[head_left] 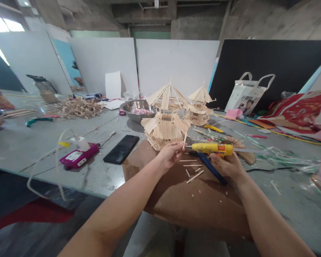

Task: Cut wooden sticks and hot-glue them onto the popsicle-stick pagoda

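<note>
My left hand is closed in a pinch on a short wooden stick, held upright just in front of the stick pavilion model. My right hand grips a yellow glue gun with a blue handle, its nozzle pointing left at the stick. Both hands hover over a brown cardboard sheet with a few loose sticks lying on it. A smaller stick pavilion stands behind and to the right.
A black phone and a magenta device with a white cable lie to the left. Farther back are a steel bowl, a heap of sticks, a paper bag and red fabric. A person's hand shows at the left edge.
</note>
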`<state>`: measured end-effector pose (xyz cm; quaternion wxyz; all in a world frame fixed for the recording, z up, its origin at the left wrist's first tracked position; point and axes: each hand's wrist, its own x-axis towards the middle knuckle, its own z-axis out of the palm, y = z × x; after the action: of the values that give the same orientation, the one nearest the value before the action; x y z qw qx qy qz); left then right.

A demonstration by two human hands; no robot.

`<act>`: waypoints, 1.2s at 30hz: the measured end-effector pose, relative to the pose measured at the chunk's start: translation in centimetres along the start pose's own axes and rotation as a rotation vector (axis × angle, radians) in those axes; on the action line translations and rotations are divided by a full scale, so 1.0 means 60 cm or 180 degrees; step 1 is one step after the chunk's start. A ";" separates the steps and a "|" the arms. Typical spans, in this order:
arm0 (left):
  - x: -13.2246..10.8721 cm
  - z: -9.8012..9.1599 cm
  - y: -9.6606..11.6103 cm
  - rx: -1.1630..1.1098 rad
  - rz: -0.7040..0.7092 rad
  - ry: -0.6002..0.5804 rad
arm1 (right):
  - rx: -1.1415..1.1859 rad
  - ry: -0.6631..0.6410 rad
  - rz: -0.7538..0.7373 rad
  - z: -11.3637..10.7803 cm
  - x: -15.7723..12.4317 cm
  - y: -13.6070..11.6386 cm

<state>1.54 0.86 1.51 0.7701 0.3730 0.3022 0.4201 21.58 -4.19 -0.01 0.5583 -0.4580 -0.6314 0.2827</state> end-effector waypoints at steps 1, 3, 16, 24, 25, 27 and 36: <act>-0.001 -0.001 0.001 0.0015 0.0057 0.0001 | 0.0142 0.0069 0.0040 0.000 0.000 -0.005; -0.007 -0.002 0.005 0.0105 0.0210 0.0028 | 0.0401 0.0186 0.0136 0.000 -0.001 -0.014; -0.042 -0.004 0.179 0.1163 0.1900 0.1311 | 0.0688 0.0189 0.0178 0.002 -0.007 -0.025; -0.003 0.004 0.207 0.1710 0.1844 0.1888 | 0.0705 0.0164 0.0180 0.001 -0.007 -0.019; -0.002 0.005 0.208 0.1740 0.1821 0.1938 | 0.0735 0.0158 0.0183 0.001 -0.007 -0.019; 0.000 0.005 0.208 0.1744 0.1775 0.1994 | 0.0787 0.0181 0.0188 0.002 -0.008 -0.018; 0.014 0.000 0.209 0.1370 0.1589 0.1910 | 0.0851 0.0126 0.0245 0.006 -0.008 -0.018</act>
<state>-3.38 6.20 11.78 0.4282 0.4479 0.4935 0.6103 20.92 -5.02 0.64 0.6154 -0.4089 -0.5590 0.3764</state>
